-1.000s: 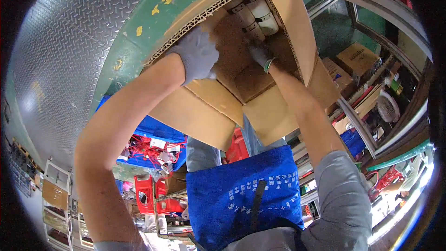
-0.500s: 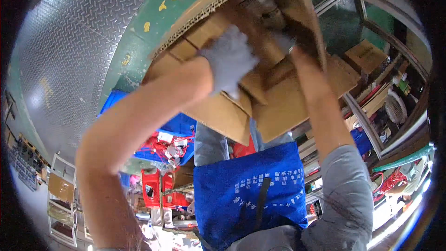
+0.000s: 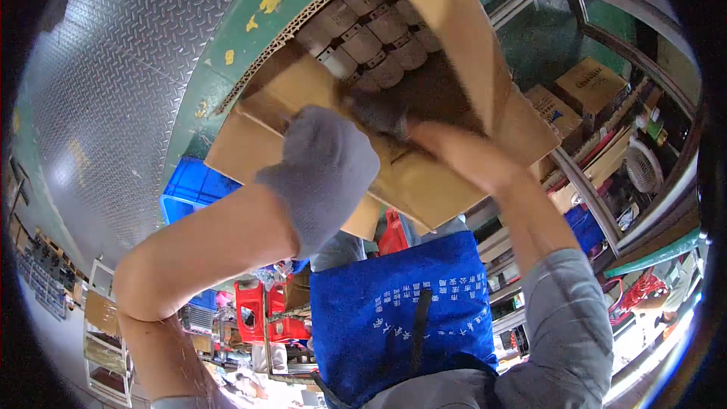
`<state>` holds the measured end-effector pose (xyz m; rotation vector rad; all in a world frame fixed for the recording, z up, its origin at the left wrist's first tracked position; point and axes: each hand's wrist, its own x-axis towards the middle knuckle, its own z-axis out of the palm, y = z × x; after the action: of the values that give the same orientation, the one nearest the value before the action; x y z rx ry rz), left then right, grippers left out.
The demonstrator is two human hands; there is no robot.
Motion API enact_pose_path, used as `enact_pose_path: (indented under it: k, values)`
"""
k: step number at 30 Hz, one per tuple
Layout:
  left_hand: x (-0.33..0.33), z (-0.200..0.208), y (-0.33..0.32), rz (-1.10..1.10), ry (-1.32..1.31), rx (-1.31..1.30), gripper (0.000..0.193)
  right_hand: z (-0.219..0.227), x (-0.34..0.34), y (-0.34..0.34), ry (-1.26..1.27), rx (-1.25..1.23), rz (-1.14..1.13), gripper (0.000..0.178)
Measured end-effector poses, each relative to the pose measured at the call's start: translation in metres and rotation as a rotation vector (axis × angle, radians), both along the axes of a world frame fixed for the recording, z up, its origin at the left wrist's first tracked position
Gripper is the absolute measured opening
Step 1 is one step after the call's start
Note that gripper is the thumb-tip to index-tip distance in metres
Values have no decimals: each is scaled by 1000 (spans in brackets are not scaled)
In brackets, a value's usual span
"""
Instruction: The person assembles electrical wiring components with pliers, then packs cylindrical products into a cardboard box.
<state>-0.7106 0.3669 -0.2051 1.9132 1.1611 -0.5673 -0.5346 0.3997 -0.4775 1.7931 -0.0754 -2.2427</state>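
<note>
A large open cardboard box (image 3: 485, 95) tilts before me, its flaps spread. Inside, at the far end, sit rows of grey cylindrical pieces (image 3: 379, 34) with dark gaps between them. My left hand (image 3: 322, 163), in a grey glove, is curled at the near left of the box against a cardboard flap (image 3: 261, 132). Its fingertips are mostly hidden behind the hand. Reaching into the box from the right, my right hand (image 3: 379, 115), also gloved, is dark and smeared by motion near the inner cardboard, so its fingers do not show clearly.
The box rests over a green surface (image 3: 227, 38) with worn yellow marks, beside a metal tread-plate floor (image 3: 144, 45). A blue crate (image 3: 193, 185) stands to the left, a red stool (image 3: 254, 314) below it. Smaller cartons (image 3: 594, 83) and a fan (image 3: 644, 168) are at right.
My left hand has drawn back toward me and left, and its fingers have curled. My right hand has moved left and nearer. The rows of grey pieces now show more fully.
</note>
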Motion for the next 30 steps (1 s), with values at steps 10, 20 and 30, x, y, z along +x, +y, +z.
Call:
enact_pose_path:
  k: [10, 20, 30]
  values:
    - [-1, -103, 18, 183, -21, -399, 58, -52, 66, -5, 236, 1263, 962, 39]
    - [48, -147, -18, 122, -46, -48, 29, 25, 52, 183, -208, 1405, 1777, 51]
    - [152, -277, 11, 1111, -42, 135, 29, 13, 65, 166, -54, 1236, 1658, 87]
